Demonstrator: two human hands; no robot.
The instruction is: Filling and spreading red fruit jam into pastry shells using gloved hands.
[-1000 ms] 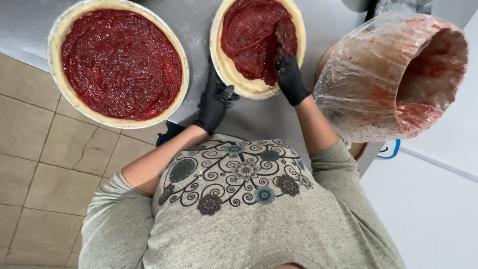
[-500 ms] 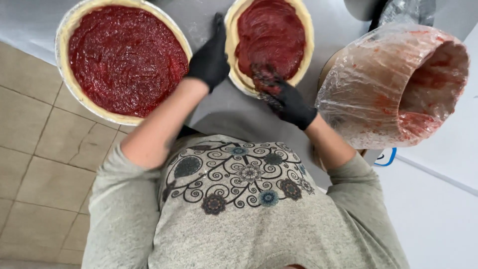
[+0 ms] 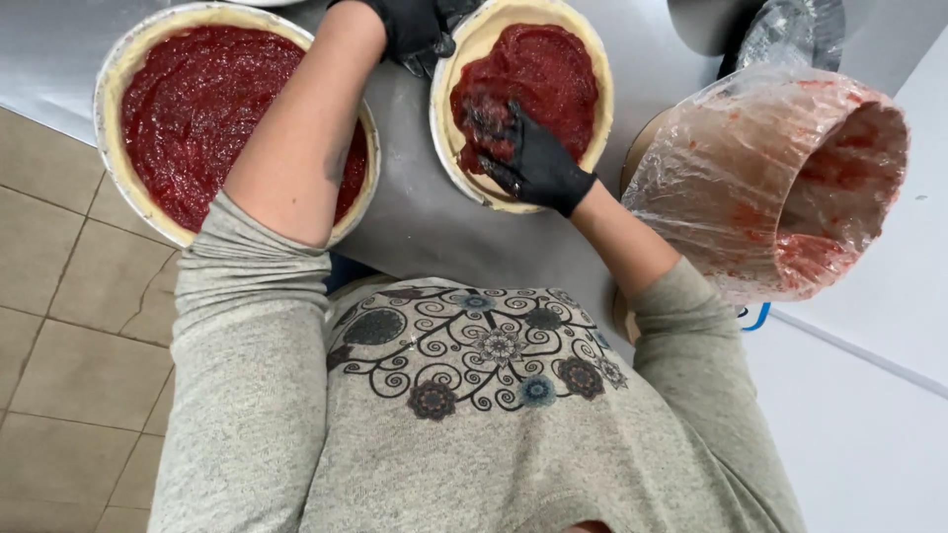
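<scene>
A grey steel counter (image 3: 425, 222) carries two sauce-filled dough pans (image 3: 138, 197) (image 3: 454, 168) — and a plastic-lined bucket (image 3: 711, 188).

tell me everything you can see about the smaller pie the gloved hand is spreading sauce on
The smaller pie is a round, pale dough shell in a light-rimmed pan on the grey metal counter. Glossy, uneven red sauce covers most of its base, leaving the raised dough rim bare. The right hand, in a sauce-smeared black glove, presses flat on the sauce at the near-left side. The left hand, also gloved, grips the far-left rim.
</scene>
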